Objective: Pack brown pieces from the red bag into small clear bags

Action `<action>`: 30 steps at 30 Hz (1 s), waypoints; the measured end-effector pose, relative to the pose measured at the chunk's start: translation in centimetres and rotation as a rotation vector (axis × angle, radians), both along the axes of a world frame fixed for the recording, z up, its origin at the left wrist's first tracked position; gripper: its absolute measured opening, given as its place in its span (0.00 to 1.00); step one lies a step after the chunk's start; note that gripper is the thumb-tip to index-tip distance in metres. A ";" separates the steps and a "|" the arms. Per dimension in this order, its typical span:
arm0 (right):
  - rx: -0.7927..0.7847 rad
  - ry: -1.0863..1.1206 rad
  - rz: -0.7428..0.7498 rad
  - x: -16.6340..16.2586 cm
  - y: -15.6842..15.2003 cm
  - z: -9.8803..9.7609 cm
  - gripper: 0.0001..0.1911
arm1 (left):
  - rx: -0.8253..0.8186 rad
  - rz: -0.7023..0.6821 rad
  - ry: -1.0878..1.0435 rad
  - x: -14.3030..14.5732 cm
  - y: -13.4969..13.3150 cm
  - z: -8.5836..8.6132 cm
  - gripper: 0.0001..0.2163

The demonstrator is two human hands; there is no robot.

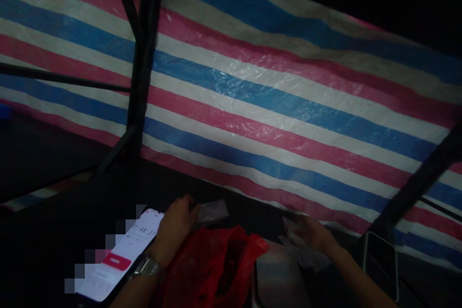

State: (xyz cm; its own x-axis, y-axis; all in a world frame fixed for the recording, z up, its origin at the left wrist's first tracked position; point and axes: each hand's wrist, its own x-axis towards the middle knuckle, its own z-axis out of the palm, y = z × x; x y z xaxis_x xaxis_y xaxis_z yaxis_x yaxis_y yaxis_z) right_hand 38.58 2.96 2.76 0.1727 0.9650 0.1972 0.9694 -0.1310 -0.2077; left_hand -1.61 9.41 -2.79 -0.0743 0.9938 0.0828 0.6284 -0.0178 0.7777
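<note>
A: We begin at the hands. What does our left hand [176, 231] hold?

B: Its fingers are closed on a small clear packet [212, 211], pinched at the packet's near edge. A metal watch [147, 266] sits on that wrist.

A: And our right hand [312, 233]?

B: It grips a crumpled clear plastic bag [301, 250]; the fingers are curled around it, though the dim light hides the exact hold.

A: What lies between the hands?

B: A red plastic bag [216, 264], open and rumpled, lies just below the left hand and touches that forearm. A grey flat surface [276, 269] shows beside it, toward the right hand.

A: Outward from the left hand?

B: A lit phone [119, 255] lies just outside the left wrist, its screen showing a timer and a red button. Part of it is blurred out.

A: Outward from the right hand?

B: A dark phone [380, 262] stands tilted near the right forearm. Beyond both hands hangs a tarpaulin [270, 96] striped red, white and blue, crossed by dark frame bars [142, 67].
</note>
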 end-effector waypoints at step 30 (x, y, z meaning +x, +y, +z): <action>0.202 0.956 0.379 -20.4 2.2 5.1 0.21 | 0.219 -0.182 -0.587 2.8 -3.9 5.2 0.14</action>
